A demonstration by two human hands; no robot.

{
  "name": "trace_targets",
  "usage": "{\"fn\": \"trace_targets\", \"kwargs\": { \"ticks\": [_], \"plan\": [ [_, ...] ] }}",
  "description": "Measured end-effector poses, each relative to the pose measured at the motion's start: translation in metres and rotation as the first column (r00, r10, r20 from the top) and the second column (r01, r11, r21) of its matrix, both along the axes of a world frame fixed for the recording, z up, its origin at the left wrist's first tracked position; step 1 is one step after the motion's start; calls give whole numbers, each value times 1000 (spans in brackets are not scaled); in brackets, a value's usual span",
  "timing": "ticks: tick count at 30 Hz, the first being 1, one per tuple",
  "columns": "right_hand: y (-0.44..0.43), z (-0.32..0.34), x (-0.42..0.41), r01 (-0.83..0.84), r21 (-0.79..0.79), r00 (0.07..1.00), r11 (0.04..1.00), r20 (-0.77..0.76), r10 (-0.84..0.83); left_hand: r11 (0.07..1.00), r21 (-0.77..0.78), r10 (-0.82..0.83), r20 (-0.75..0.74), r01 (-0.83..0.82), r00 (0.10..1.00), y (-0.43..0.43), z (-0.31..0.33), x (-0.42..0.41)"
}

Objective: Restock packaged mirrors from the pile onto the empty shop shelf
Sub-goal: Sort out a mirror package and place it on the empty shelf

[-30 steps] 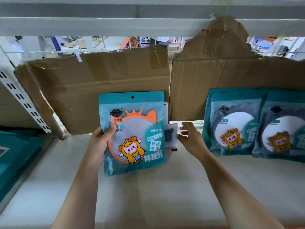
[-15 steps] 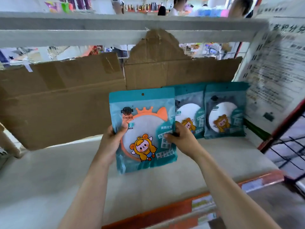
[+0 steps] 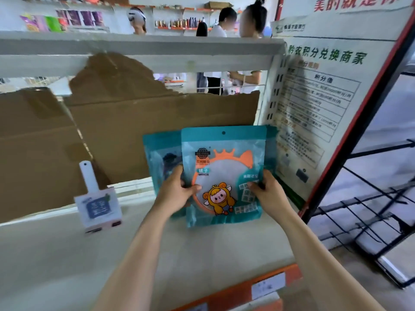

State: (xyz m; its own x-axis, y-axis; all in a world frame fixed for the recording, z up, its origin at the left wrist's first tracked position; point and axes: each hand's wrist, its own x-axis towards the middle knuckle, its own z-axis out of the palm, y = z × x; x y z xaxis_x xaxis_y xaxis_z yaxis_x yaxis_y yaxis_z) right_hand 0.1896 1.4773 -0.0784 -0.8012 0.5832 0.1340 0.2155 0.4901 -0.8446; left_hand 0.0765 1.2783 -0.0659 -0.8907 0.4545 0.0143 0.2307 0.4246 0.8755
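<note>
Shelf: mirror pack now rightward.

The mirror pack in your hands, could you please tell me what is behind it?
Behind the mirror pack stands another teal pack, its left part showing, against cardboard. A teal edge shows at right; the rest is covered.

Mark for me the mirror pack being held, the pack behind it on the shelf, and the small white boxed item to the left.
held mirror pack [image 3: 224, 140], head view, teal header under the hang hole.
pack behind [image 3: 161, 153], head view, exposed left part.
small white boxed item [image 3: 98, 206], head view, blue front label.
</note>
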Motion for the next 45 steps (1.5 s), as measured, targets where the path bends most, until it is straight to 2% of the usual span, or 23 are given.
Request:
{"fn": "trace_targets", "kwargs": {
  "ticks": [2,5,10,15,20,23,25,27,32,35,37,42,45],
  "plan": [
    [30,-1,2,13,-6,1000,1000,-5,-13,999,22,23,3,-23,1000,33,-2,8],
    [64,-5,-1,33,-12,997,999,68,-32,998,-13,53,-9,-53,999,71,-7,15],
    [88,-19,-15,78,19,984,997,159,-81,994,22,103,2,-103,995,100,-16,18],
    [89,-26,-31,141,198,963,970,198,-181,985,-57,157,-84,-162,984,107,-24,12],
    [82,-27,-34,195,222,956,955,174,-236,975,-61,205,-141,-215,969,117,-31,8],
    [76,-27,-35,191,242,961,951,153,-232,956,-170,198,-232,-240,952,121,-33,7],
    [71,-29,-33,171,241,966,955,148,-210,899,-327,174,-342,-291,924,121,-32,7],
    [68,-32,-30,140,284,962,949,189,-198,842,-421,165,-393,-337,905,119,-31,9],
    [63,-33,-27,109,431,929,896,275,-246,786,-499,128,-446,-365,886,110,-33,9],
    [55,-32,-21,96,578,926,811,247,-286,731,-552,75,-521,-402,850,101,-32,13],
    [47,-31,-18,46,608,942,792,238,-238,714,-572,40,-542,-404,839,93,-33,15],
    [11,-29,-21,-228,532,943,815,329,49,811,-518,-35,-509,-274,860,55,-49,20],
    [-21,-27,-26,-392,494,894,776,402,196,770,-575,10,-423,-277,906,19,-49,35]
  ]
}}
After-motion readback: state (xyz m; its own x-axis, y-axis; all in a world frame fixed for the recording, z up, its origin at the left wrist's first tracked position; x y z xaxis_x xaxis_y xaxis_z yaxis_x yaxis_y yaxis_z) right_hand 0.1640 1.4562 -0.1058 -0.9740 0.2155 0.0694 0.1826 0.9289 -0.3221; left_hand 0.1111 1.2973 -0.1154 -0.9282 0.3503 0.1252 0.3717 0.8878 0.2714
